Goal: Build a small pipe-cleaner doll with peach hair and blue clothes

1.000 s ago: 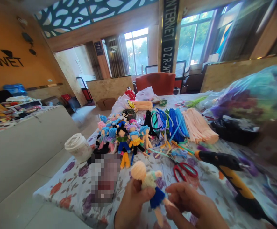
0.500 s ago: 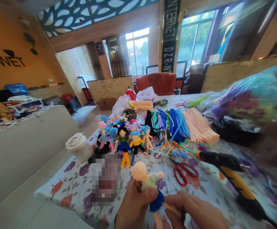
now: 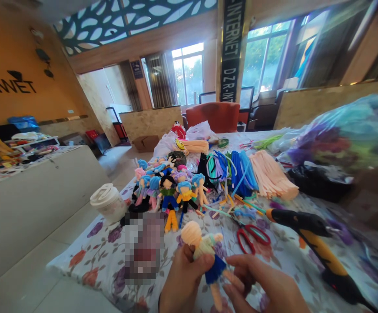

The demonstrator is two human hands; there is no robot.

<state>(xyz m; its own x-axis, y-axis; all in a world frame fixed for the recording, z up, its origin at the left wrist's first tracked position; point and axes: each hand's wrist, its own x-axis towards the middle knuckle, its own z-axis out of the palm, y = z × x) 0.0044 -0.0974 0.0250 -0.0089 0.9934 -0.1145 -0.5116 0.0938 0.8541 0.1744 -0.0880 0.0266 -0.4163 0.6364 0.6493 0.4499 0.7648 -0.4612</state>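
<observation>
My left hand (image 3: 184,278) is closed around the upper body of a small doll (image 3: 210,248), its thumb across the doll's waist. The doll has a pale peach head, a light yellow-green top, a blue skirt and peach legs, and it leans to the left. My right hand (image 3: 260,278) is at the doll's raised leg, which lies between the thumb and the other fingers; the index finger is lifted beside the skirt. Red-handled scissors (image 3: 253,238) lie beyond my right hand. A black and yellow glue gun (image 3: 319,243) rests to the right.
Several finished dolls (image 3: 169,187) are heaped at the middle of the flowered tablecloth (image 3: 94,261). Bundles of blue stems (image 3: 241,174) and peach stems (image 3: 272,174) lie behind. A lidded white cup (image 3: 108,203) stands left, beside a blurred-out object (image 3: 146,248). A large plastic bag (image 3: 348,130) fills the right.
My right index finger has lifted off the doll's leg toward the skirt, and the fingers have spread. My left hand and the doll have shifted slightly right in view.
</observation>
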